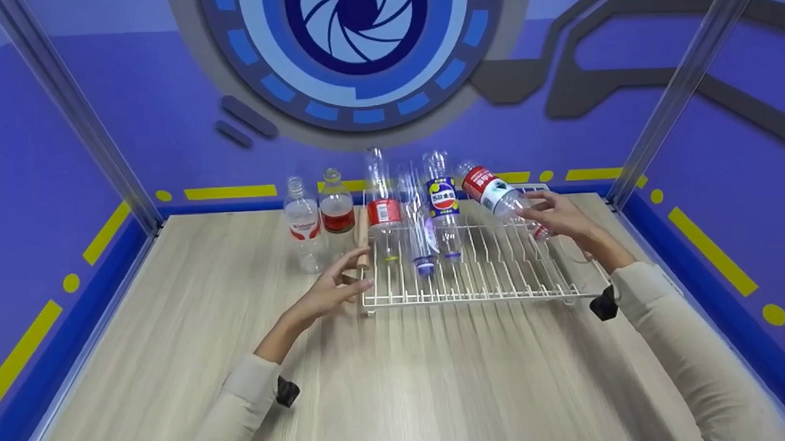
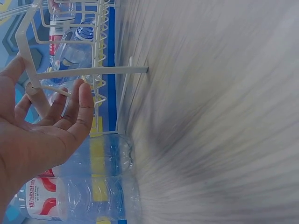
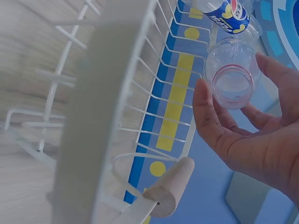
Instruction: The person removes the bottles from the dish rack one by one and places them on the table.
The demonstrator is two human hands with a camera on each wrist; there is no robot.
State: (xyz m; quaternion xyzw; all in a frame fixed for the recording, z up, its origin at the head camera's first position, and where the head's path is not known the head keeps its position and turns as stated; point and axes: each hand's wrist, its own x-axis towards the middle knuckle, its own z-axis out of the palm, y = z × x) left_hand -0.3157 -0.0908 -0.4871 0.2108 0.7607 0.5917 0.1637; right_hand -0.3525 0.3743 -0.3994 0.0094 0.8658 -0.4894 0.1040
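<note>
On the pale wood-grain surface (image 1: pixel 437 375), walled by a purple and blue backdrop, stands a white wire drying rack with wooden handle ends (image 1: pixel 479 270) — the largest thing in reach and the frame for the rest. Its upright prongs carry three clear plastic bottles neck-down: one with a red label (image 1: pixel 383 211), a bare one (image 1: pixel 419 232) and one with a blue label (image 1: pixel 443 202), tipped over so the open mouths point downward, as for draining. Left of the rack, two more clear bottles with red-and-white labels (image 1: pixel 304 227) stand upright on the surface, off the prongs.

The right hand (image 1: pixel 559 216) holds a clear plastic bottle with a red, white and green label (image 1: pixel 496 192) slanted over the rack's far right end, fingers (image 3: pixel 210 126) curled about its base — the angle suits lining the neck with a prong. The left hand (image 1: pixel 333 289) rests beside the rack's near left corner, fingers (image 2: pixel 84 112) straight and apart, holding nothing, seemingly placed to steady the frame.
</note>
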